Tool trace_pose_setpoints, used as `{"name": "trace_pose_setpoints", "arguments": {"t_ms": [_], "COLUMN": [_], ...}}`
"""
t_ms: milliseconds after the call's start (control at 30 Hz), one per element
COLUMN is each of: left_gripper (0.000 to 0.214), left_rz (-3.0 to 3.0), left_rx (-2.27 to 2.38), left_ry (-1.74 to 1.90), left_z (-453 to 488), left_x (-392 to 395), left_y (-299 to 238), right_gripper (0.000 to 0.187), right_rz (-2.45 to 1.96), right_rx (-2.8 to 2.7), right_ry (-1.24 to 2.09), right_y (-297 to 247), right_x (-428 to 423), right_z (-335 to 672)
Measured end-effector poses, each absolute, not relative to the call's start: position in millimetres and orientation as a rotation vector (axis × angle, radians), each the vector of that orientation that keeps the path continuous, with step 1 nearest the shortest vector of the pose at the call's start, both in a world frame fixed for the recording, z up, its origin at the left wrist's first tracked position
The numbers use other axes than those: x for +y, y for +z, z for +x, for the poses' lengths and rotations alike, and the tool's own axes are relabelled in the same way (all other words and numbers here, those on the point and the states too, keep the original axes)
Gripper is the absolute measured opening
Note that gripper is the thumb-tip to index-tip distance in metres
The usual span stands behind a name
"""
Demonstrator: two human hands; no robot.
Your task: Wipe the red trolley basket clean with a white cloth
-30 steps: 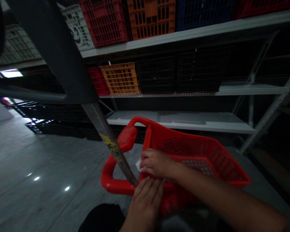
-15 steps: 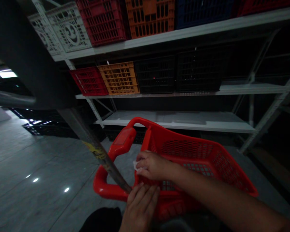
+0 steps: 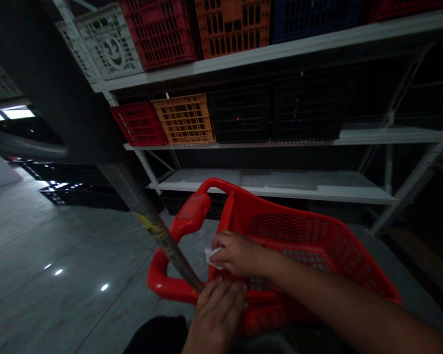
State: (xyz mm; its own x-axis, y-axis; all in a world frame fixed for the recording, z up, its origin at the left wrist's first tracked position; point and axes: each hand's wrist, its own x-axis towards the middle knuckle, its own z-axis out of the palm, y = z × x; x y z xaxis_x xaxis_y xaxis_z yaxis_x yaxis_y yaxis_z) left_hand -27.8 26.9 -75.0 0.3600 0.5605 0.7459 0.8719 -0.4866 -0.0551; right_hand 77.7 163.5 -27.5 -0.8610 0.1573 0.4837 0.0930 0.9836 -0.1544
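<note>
At the handle-end edge of the red basket (image 3: 280, 242), a white wipe (image 3: 208, 254) is pinched by the right hand (image 3: 237, 253), barely shifted; contact is judged maintained. The left hand (image 3: 218, 310) is laid near the near corner, fingers together, clamping indeterminable.

Overall lighting is running dim, with a cool grey cast. Bright panels (image 3: 18, 112) at far left are glaring and losing detail. Small white reflections are shining on the floor (image 3: 29, 236), while a faint gloss is showing on the red handle (image 3: 170, 288). Deep shadow is swallowing the black crates (image 3: 239, 115); a softer one is lying across the bottom shelf (image 3: 280, 187). The dark grip (image 3: 77, 108) is appearing out of focus. Wide-angle distortion is stretching the edges.
</note>
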Motion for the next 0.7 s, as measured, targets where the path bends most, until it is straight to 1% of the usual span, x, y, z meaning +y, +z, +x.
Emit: {"name": "trace_pose_setpoints", "arguments": {"t_ms": [100,267,333,467,567,700], "left_gripper": [0.032,0.035,0.035,0.035,0.034,0.034], "left_rz": [-2.176,-2.174,-2.165,-2.207,-2.242,-2.249], "left_rx": [-1.249,-1.250,-1.259,-1.186,-1.168,-1.166], "left_ry": [-0.956,-0.989,-0.989,-0.867,-0.776,-0.767], "left_z": [-27,-27,-28,-31,-33,-34], "left_x": [26,28,28,26,25,26], "left_y": [-77,-81,-80,-71,-65,-64], "right_gripper": [0.017,0.018,0.017,0.019,0.022,0.024], "right_rz": [-0.202,-0.499,-0.444,-0.280,-0.361,-0.560], "right_rx": [-2.653,-2.594,-2.605,-2.648,-2.635,-2.562], "right_ry": [0.098,0.053,0.040,0.042,0.037,0.035], "right_y": [-27,-28,-29,-31,-33,-34], "right_x": [171,187,182,171,179,193], "right_z": [82,79,78,80,80,79]}}
